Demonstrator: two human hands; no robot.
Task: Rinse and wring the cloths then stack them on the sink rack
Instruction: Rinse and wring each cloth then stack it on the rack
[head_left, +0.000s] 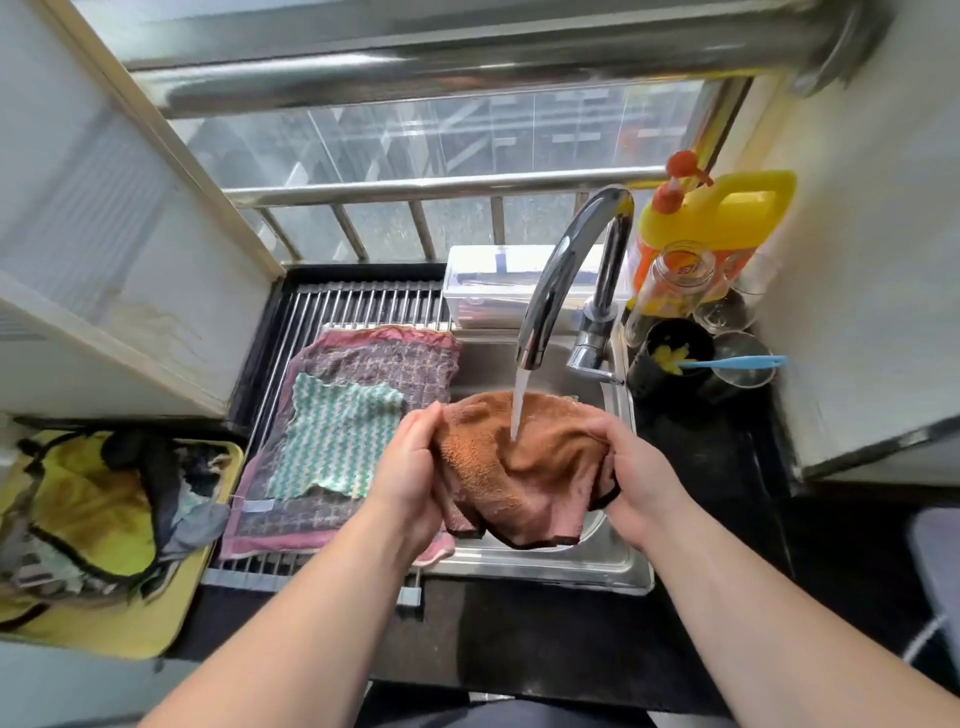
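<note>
Far left of sink (597, 566): yellow tray (156, 639) with heap of cloths (93, 499). Just left of sink: sink rack (363, 301), purple cloth (384, 358) spread flat, green-white cloth (337, 436) on top. Over sink: left hand (410, 467) and right hand (644, 473) grip brown cloth (519, 478) under running faucet (561, 265).

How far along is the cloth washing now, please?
Done: a teal zigzag cloth lies flat on a purple patterned cloth on the sink rack. In hand: the left hand and right hand hold a brown cloth under the running tap. Remaining: wringing and stacking it, then the heap of cloths on the yellow tray.
</note>
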